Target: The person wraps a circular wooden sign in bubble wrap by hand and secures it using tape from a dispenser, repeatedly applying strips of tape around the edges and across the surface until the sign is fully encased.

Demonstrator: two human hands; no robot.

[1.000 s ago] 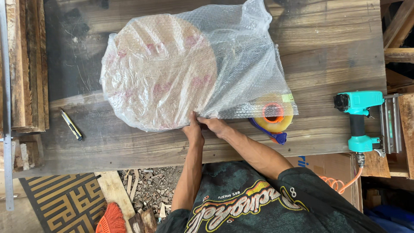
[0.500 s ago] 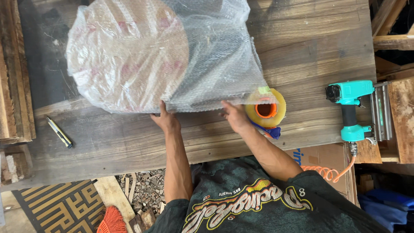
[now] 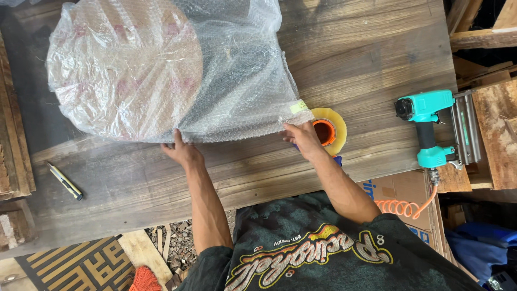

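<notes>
Both my arms reach forward over the wooden table (image 3: 377, 59), elbows bent and spread, forearms angling up from my dark printed shirt (image 3: 318, 253). My left hand (image 3: 183, 152) lies palm down with the fingers stretched nearly flat, the fingertips pressing the near edge of the bubble wrap (image 3: 242, 81) down against the tabletop; it grips nothing, it only pins the sheet. My right hand (image 3: 304, 139) sits further to the right, fingers loosely curled and pinching the lower right corner of the same bubble wrap, right beside a roll of clear packing tape (image 3: 329, 129) with an orange core, which my knuckles touch or nearly touch. The bubble wrap forms a loose bag-like cover, and inside it, toward the left, lies a round wooden disc (image 3: 126, 67), pale brown with faint pinkish marks showing through the plastic; the right part of the wrap lies slack and looks hollow, with the dark table showing through. The wrapped bundle rests on the far left half of the table, its near edge under my two hands. A utility knife (image 3: 64, 181) with a yellow and black body lies on the table well to my left, apart from the bundle. A teal pneumatic nail gun (image 3: 425, 121) rests at the right edge, its coiled orange hose (image 3: 401, 206) hanging below.
</notes>
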